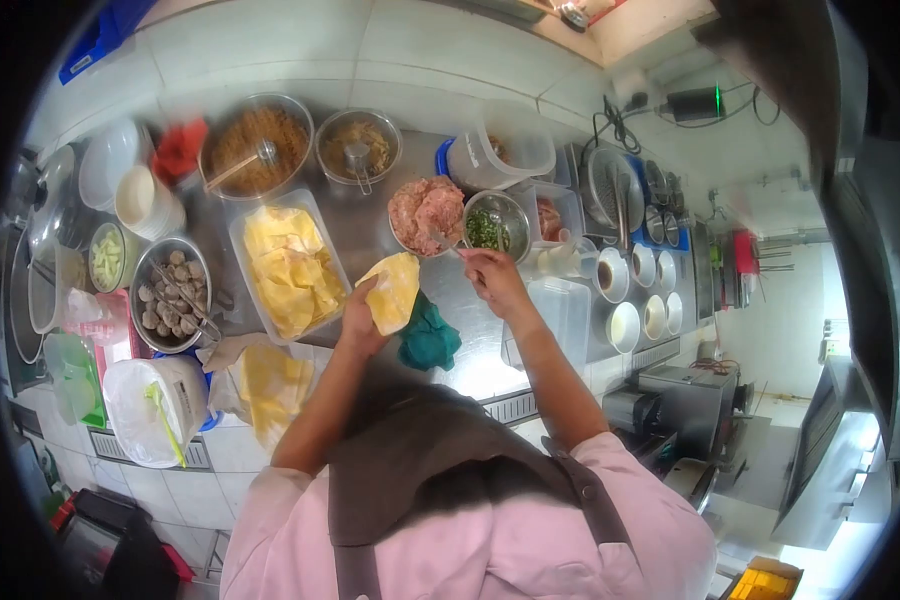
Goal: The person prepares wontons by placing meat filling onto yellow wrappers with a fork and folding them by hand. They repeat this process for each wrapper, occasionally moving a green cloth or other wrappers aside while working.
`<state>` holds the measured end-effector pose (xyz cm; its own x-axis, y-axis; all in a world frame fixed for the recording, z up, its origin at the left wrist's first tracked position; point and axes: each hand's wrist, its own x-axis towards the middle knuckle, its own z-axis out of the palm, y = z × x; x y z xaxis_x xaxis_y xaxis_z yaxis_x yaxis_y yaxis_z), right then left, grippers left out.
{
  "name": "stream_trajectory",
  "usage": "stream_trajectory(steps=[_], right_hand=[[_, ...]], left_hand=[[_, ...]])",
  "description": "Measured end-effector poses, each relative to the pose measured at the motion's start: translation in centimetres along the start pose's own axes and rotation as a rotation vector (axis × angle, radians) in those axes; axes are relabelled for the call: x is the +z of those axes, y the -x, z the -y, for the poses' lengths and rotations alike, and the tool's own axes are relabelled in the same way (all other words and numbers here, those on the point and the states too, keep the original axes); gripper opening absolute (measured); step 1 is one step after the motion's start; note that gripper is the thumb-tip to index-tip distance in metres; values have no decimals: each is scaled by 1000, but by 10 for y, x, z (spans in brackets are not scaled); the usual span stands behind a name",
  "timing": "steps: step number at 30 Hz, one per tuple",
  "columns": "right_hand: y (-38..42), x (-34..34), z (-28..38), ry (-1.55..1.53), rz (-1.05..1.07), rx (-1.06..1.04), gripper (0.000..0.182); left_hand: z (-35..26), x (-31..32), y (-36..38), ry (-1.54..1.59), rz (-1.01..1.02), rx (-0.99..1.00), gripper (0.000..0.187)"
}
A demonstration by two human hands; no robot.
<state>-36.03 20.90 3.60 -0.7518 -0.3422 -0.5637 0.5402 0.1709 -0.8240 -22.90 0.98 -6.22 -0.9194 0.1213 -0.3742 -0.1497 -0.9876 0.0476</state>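
Note:
My left hand holds a yellow dough wrapper by its edge, a little in front of the meat bowl. In my right hand is a small metal utensil, its tip at the front of a mound of pink minced meat. Whether that tip is a spoon or a flat blade is too small to tell. More yellow wrappers lie stacked in a clear rectangular tub left of my left hand. Just behind my right hand stands a metal bowl of chopped greens.
A crumpled green cloth lies near the counter's front edge. Leftward are a bowl of meatballs, a white bucket and stacked cups. Pans of brown food stand at the back. Several small white bowls sit to the right.

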Motion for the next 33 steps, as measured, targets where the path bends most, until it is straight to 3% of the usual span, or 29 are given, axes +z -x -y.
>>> stream_trajectory(steps=[6, 8, 14, 20, 31, 33], right_hand=[[41, 5, -11, 93, 32, -124, 25], [46, 11, -20, 323, 50, -322, 25], [49, 13, -39, 497, 85, -541, 26], [65, 3, -33, 420, 113, -307, 27], [66, 16, -25, 458, -32, -366, 25], [67, 20, -24, 495, -53, -393, 25]], left_hand=[[-5, 16, 4, 31, 41, -79, 47], [-5, 18, 6, 32, 70, -100, 48], [-4, 34, 16, 80, 120, -82, 49], [-10, 22, 15, 56, 108, -74, 51], [-1, 22, 16, -77, 18, -60, 51], [0, 28, 17, -112, 10, -38, 44]])
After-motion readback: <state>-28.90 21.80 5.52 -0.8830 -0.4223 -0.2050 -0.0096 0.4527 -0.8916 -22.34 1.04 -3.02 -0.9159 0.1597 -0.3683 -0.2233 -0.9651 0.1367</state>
